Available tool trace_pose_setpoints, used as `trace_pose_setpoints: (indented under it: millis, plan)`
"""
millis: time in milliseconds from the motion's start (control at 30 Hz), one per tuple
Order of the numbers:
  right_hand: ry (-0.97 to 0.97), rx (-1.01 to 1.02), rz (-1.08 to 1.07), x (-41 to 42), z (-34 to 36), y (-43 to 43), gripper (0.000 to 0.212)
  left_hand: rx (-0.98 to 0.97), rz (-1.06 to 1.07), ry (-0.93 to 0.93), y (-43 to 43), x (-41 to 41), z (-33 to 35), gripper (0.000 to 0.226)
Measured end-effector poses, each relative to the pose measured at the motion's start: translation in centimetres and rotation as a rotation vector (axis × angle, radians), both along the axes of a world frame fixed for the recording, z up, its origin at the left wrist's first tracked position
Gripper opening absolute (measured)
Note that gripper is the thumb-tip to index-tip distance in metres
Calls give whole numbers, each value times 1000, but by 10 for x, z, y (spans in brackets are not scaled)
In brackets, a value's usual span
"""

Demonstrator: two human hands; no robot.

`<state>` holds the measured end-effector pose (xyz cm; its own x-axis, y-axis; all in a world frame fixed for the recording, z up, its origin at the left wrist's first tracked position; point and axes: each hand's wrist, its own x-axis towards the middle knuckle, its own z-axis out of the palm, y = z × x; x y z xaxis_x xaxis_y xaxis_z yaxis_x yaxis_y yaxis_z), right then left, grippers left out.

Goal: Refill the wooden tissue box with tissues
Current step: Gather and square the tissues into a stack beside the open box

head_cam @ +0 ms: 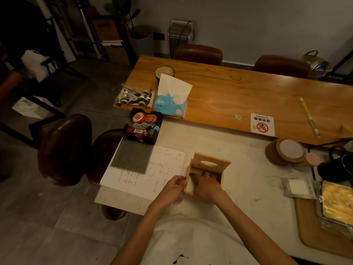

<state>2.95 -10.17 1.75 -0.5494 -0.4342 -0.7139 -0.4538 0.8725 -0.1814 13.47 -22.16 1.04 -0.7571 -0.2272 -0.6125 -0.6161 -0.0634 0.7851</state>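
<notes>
A small light-coloured wooden tissue box point(207, 173) lies tipped on its side on the pale marble-look table point(248, 169), its open underside facing the person and the face with the oval slot turned away. The left hand point(172, 188) wraps around the box's left wall, thumb and fingers pinching the edge to steady it. The right hand point(206, 185) reaches into the open cavity with its fingers curled inside; whether they grip anything in there is hard to tell, since the interior is dim. The box's left edge sits just beside a white sheet of handwritten paper point(149, 175), on which a grey studded rectangular mat point(132, 155) rests. Well apart from the box, on the adjoining orange-brown wooden table point(238, 92), stands a soft pack of tissues in a blue and white wrapper point(171, 106), with one white tissue standing up from its top. A silver toy racing car point(134, 96) sits just left of the pack. To the right of the box lies a stack of round cork coasters point(285, 152).
</notes>
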Motion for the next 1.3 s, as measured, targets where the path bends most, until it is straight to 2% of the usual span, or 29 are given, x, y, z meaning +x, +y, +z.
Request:
trace_pose_setpoints:
  millis: [333, 467, 567, 633, 767, 900, 967, 1167, 1300]
  plan:
    - [-34, -66, -55, 3, 12, 4, 55, -24, -34, 6, 1, -4, 0, 25]
    - [-67, -196, -92, 4, 35, 15, 49, -115, -66, 27, 3, 0, 0, 43]
    - [118, -271, -258, 5, 52, 53, 33, -296, -167, 195, 3, -1, 10, 45]
    - [245, -159, -239, 3, 58, 75, 31, -363, -299, 218, 1, -12, 19, 40]
    - [226, -34, -234, 1, 43, 66, 30, -710, -695, 15, 1, -49, 27, 46]
    - [234, 43, -294, 1, 18, 43, 29, -814, -870, -249, 12, -77, 22, 46]
    - [218, 85, -313, 1, 8, 40, 30, -858, -876, -298, 17, -80, 14, 47]
    - [218, 67, -288, 0, 3, 41, 30, -862, -800, -258, 20, -70, 11, 47]
    - [218, -133, -325, 8, 15, 53, 33, -913, -784, -111, 15, -48, 33, 50]
